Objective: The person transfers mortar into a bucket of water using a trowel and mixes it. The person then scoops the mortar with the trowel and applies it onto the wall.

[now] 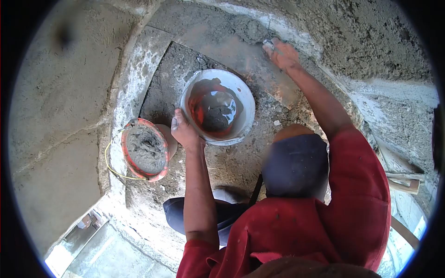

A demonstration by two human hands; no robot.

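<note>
A wide round basin [252,103], pale at the rim and smeared inside with grey mortar, sits in front of me. At its left rim is my left hand [185,131], fingers closed on the edge. My right hand [282,54] reaches far forward to the mortar-covered floor near the base of the wall. Its fingers are bent around a small pale thing that I cannot make out. Left of my left hand stands a red-rimmed bucket [168,153] full of grey mortar, its yellow handle hanging down on the left side.
Rough wet mortar covers the wall [371,41] at upper right, and smoother plaster the wall [65,116] at left. A board [259,78] lies beyond the basin. My bent knees are close below it. Wooden pieces [405,182] stick out at right.
</note>
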